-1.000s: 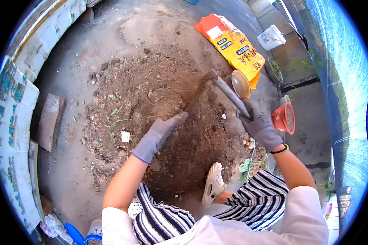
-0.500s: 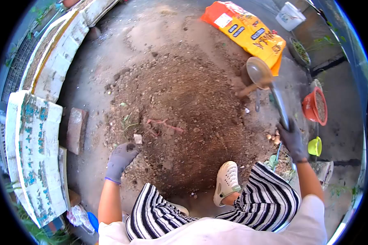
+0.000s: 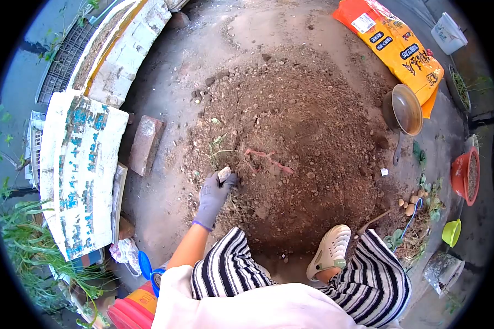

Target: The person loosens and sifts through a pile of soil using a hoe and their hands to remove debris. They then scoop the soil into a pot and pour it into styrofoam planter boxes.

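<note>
My left hand [image 3: 214, 198], in a grey glove, is at the near left side of the soil mound [image 3: 313, 142]. Its fingers are closed around a pale stone chip [image 3: 224, 174], which shows above the thumb. Just beyond lies a small uprooted green sprig [image 3: 218, 151], and to its right a reddish root-like strip [image 3: 269, 159]. My right hand is out of view. Near my right knee a thin brown curved piece [image 3: 374, 220] sticks out over the soil; what it belongs to is hidden.
A metal pan [image 3: 405, 109] stands beside an orange-yellow bag [image 3: 403, 52]. On the right are a red pot [image 3: 465, 175], a yellow-green cup [image 3: 451, 233] and several small tan lumps [image 3: 410, 209]. White foam boxes [image 3: 88, 175] and a brick [image 3: 147, 145] line the left.
My view has shifted left. My left hand has closed on the stone chip beside it. My right hand, earlier holding a long-handled tool near the pan, has left the view.
</note>
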`<state>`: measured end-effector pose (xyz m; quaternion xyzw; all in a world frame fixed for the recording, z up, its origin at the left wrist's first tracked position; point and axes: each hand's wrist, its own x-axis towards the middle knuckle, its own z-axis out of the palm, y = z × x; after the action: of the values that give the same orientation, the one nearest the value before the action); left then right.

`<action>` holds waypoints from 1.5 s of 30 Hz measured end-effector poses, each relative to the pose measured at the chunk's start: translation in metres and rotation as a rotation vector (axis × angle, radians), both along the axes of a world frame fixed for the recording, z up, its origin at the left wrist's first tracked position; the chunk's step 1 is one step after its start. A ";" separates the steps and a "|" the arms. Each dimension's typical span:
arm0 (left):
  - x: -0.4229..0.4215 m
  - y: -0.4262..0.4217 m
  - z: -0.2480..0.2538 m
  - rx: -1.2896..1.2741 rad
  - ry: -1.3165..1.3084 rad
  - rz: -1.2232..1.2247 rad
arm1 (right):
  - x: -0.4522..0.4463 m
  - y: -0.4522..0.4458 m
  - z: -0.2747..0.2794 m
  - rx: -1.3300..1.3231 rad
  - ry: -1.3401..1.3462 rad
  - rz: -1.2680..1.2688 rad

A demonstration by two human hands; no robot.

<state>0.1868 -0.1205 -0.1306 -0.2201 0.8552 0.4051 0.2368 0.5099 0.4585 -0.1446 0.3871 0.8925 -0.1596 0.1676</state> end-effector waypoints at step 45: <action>-0.076 -0.012 -0.002 -0.252 0.450 -0.499 | -0.019 -0.037 -0.017 -0.079 -0.093 -0.090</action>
<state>0.1108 -0.1326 -0.1329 0.0624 0.9566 0.2644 0.1052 0.4906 0.4218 -0.1619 0.4268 0.8585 -0.1842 0.2166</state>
